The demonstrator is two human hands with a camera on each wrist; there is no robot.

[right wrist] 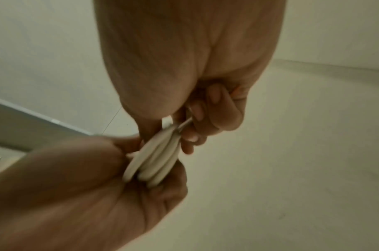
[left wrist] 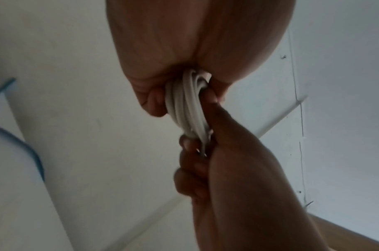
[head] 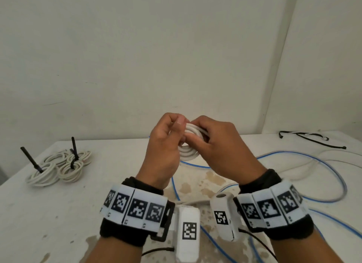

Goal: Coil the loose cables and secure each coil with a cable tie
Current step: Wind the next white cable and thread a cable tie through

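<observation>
I hold a small white cable coil in the air above the middle of the table, with both hands on it. My left hand grips its left side, thumb on top. My right hand pinches its upper right part with curled fingers. In the left wrist view the coil runs edge-on between my left hand and my right hand. In the right wrist view the coil sits between my right hand and my left hand. A thin pale strand shows between the right fingers; what it is I cannot tell.
Three white coils bound with black cable ties lie at the table's left. A long blue cable and a loose white cable sprawl over the right half. Black ties lie at the far right, near the wall.
</observation>
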